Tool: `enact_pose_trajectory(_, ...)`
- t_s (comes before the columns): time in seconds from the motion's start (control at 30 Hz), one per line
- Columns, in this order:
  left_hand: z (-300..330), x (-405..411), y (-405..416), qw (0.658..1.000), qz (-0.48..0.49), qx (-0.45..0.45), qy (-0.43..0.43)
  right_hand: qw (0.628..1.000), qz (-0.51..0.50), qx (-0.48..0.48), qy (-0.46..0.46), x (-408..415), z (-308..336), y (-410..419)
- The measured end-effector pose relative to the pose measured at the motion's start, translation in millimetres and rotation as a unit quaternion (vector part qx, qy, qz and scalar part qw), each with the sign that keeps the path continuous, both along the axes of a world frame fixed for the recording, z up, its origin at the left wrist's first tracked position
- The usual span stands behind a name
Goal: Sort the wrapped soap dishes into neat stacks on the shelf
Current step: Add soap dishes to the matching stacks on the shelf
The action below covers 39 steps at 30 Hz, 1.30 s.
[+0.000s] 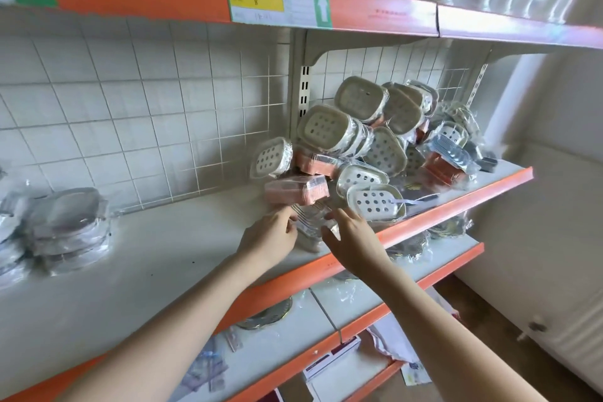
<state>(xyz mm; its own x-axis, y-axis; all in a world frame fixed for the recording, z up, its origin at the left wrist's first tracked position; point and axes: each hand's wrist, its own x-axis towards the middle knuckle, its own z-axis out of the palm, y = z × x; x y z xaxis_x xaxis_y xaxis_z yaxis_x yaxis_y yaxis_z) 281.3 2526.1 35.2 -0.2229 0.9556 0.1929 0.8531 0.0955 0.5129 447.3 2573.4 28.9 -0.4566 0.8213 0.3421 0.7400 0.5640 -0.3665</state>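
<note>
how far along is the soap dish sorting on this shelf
Early. Done: one stack of wrapped dishes sits at the shelf's left end. In hand: the left hand and right hand are around a clear wrapped dish near the front edge; the exact grip is blurred. Left: the jumbled pile of white and pink dishes at the right, leaning against the back grid, is unsorted.

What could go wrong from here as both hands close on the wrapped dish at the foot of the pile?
The leaning pile looks loosely stacked; pulling the clear wrapped dish held between the left hand and right hand may bring the pink dish sliding down. The white dish near the shelf edge could fall.
</note>
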Motion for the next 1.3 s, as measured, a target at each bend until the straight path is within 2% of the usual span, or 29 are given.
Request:
enact_pose_trajectory(0.23, -3, -27, 36, 1.0, 0.007, 0.016, -0.001, 0.999, -0.042, -0.033, -0.006, -22, -1, 25)
enact_pose_trajectory(0.57, -13, -40, 73, 0.991, -0.062, 0.089, 0.081, 0.993, -0.103, -0.02, 0.048, -55, 1, 59)
enact_pose_trajectory(0.67, -16, -35, 81, 0.988, -0.06, 0.104, 0.093, 0.993, -0.082, -0.044, 0.07, -59, -5, 70)
enact_pose_trajectory(0.8, -23, -35, 89, 0.983, -0.048, 0.121, 0.13, 0.976, -0.093, -0.1, 0.167, -64, -12, 83)
enact_pose_trajectory(0.97, -18, -22, 90, 0.989, -0.016, 0.077, 0.127, 0.976, -0.041, -0.125, 0.175, -59, -16, 89)
enact_pose_trajectory(1.13, -19, -10, 87, 0.986, 0.034, 0.053, 0.157, 0.971, 0.0, -0.111, 0.211, -55, -20, 96)
enact_pose_trajectory(1.3, -28, -10, 82, 0.982, 0.052, 0.086, 0.161, 0.972, 0.046, -0.071, 0.219, -48, -25, 83)
